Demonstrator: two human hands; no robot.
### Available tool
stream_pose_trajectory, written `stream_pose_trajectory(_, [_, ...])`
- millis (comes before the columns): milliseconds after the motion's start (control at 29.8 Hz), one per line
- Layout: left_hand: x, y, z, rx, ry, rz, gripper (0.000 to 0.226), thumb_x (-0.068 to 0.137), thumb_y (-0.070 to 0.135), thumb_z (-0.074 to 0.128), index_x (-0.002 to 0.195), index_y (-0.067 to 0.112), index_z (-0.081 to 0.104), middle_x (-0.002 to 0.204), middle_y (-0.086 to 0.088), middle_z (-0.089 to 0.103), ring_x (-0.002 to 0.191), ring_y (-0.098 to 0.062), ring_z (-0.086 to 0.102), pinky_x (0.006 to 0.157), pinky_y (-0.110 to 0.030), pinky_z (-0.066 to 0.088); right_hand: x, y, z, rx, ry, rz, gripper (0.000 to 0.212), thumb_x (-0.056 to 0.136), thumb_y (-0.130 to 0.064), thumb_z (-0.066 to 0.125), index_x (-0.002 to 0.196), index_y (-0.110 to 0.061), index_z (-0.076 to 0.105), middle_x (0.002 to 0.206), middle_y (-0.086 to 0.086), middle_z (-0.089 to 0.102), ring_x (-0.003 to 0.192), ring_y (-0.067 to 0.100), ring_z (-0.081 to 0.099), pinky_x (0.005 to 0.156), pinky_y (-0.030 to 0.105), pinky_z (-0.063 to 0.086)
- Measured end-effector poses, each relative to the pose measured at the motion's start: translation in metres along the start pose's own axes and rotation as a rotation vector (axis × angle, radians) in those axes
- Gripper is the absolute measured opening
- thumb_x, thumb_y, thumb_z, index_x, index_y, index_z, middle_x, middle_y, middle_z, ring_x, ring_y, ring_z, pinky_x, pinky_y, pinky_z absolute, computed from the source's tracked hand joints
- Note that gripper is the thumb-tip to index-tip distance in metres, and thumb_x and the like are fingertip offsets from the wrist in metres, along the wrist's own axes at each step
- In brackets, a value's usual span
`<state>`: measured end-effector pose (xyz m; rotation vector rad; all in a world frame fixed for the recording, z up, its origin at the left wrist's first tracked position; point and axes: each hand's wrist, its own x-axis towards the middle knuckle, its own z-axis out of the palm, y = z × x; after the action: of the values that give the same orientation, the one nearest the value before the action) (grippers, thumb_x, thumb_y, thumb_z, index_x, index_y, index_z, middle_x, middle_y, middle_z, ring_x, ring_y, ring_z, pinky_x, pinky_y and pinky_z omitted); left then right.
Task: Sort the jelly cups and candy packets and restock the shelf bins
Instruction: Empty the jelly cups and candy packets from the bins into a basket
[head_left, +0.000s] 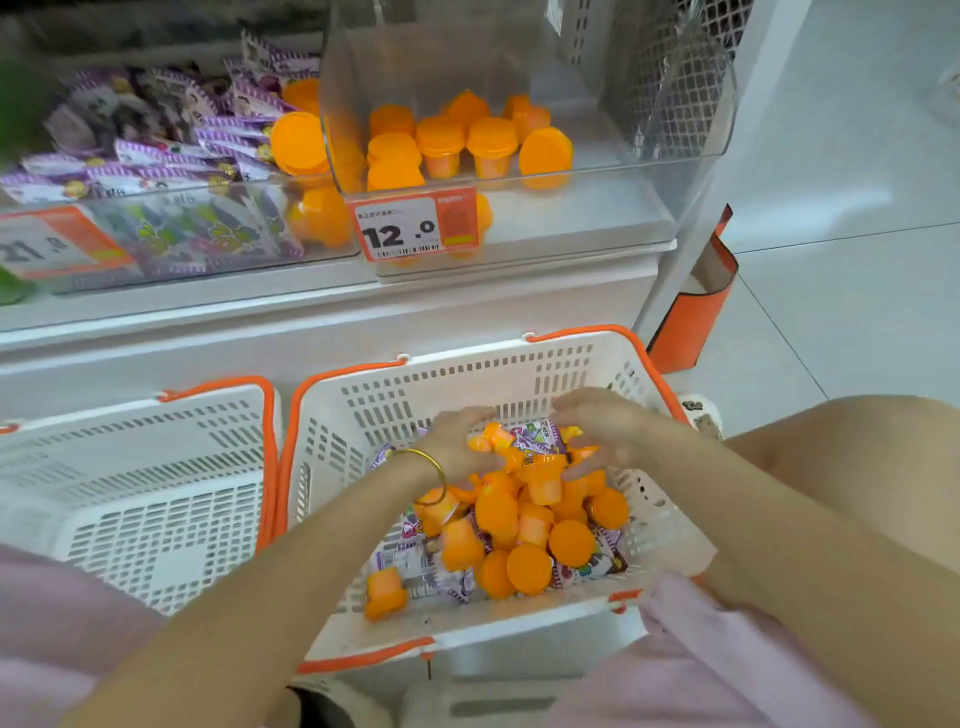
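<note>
The left hand (457, 448) and right hand (597, 430) curl round jelly cups (543, 480) held between them. The cup bin (649, 156) sits straight up ahead.

The jelly cups (530, 566) are smooth glossy plastic, the candy packets (410, 558) shiny crinkly film. The basket (467, 374) is matt slotted plastic, the shelf bins (571, 223) clear glossy plastic, and the bangle (434, 465) looks like polished metal.

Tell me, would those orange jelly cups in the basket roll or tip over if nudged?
The jelly cups have round lids and many lie sideways in the basket, so they likely roll. Those in the clear bin stand on narrow bases under wider lids, so they probably tip easily.
</note>
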<state>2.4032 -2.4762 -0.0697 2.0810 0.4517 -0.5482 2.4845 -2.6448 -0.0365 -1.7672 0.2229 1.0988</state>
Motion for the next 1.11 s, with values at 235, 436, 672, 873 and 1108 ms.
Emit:
stream_pose_trajectory(235, [-0.040, 0.118, -0.096, -0.294, 0.301, 0.451, 0.016, 0.089, 0.003, 0.059, 0.102, 0.012, 0.061, 0.090, -0.009, 0.063, 0.066, -0.006, 0.065, 0.050, -0.024, 0.055, -0.074, -0.108, -0.021, -0.068, -0.082, -0.534, 0.022, 0.096, -0.008, 0.050, 0.118, -0.006, 0.056, 0.111, 0.010, 0.057, 0.095, 0.025, 0.064, 0.063, 0.040, 0.060])
stream_pose_trajectory(436, [0.005, 0.178, -0.185, 0.202, 0.683, 0.547, 0.028, 0.085, 0.013, 0.064, 0.113, 0.015, 0.061, 0.113, -0.008, 0.059, 0.101, -0.022, 0.059, 0.085, -0.026, 0.049, -0.047, -0.222, -0.046, -0.236, 0.294, -0.839, 0.027, 0.092, -0.011, 0.059, 0.118, -0.011, 0.054, 0.114, 0.010, 0.054, 0.099, 0.026, 0.062, 0.074, 0.049, 0.058])
stream_pose_trajectory(672, [0.107, 0.172, -0.218, 0.824, 0.585, -0.061, 0.097, 0.077, 0.064, 0.059, 0.147, 0.011, 0.016, 0.149, -0.024, 0.016, 0.136, -0.042, 0.021, 0.110, -0.047, 0.024, 0.057, -0.278, -0.044, -1.104, 0.385, -0.516, 0.111, 0.071, -0.058, 0.072, 0.151, -0.020, 0.005, 0.156, 0.015, -0.001, 0.137, 0.038, 0.029, 0.100, 0.048, 0.043])
stream_pose_trajectory(873, [0.149, 0.165, -0.232, 0.930, 0.520, -0.083, 0.111, 0.074, 0.067, 0.060, 0.150, 0.011, 0.002, 0.150, -0.028, 0.016, 0.138, -0.043, 0.018, 0.112, -0.042, 0.018, 0.109, -0.300, -0.034, -1.286, 0.339, -0.615, 0.118, 0.063, -0.065, 0.074, 0.151, -0.022, 0.008, 0.157, 0.011, 0.006, 0.143, 0.028, 0.020, 0.109, 0.041, 0.030])
stream_pose_trajectory(1108, [0.166, 0.181, -0.240, 0.874, 0.475, 0.165, 0.112, 0.060, 0.050, 0.082, 0.146, 0.019, 0.018, 0.146, -0.014, 0.030, 0.134, -0.034, 0.029, 0.108, -0.038, 0.027, 0.123, -0.311, -0.049, -1.129, 0.236, -0.678, 0.118, 0.064, -0.045, 0.083, 0.151, -0.026, 0.005, 0.152, 0.011, 0.020, 0.140, 0.028, 0.024, 0.107, 0.036, 0.032])
